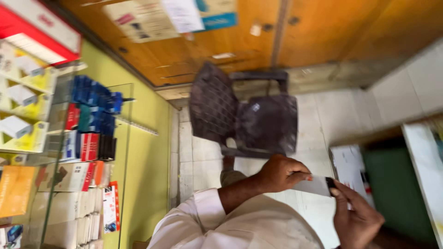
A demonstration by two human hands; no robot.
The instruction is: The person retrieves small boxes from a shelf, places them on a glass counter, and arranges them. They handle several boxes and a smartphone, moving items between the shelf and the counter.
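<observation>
Head view looks down on two hands meeting over a pale tiled floor (323,115). Left hand (281,174) is closed, pinching one end of a small white card (314,185); right hand (353,214) pinches the card's dark far end. Beyond stands a dark plastic chair (244,115), with stacked boxes behind a glass shelf (83,138) alongside.

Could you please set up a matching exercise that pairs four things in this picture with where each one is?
Things:
1. dark plastic chair
2. white slip
3. stacked boxes
4. wooden door

Places:
A. behind glass on the shelves at the left edge
B. between the left hand and the right hand
C. on the tiled floor, mid-picture
D. along the top

Pairs: 1-C, 2-B, 3-A, 4-D
</observation>
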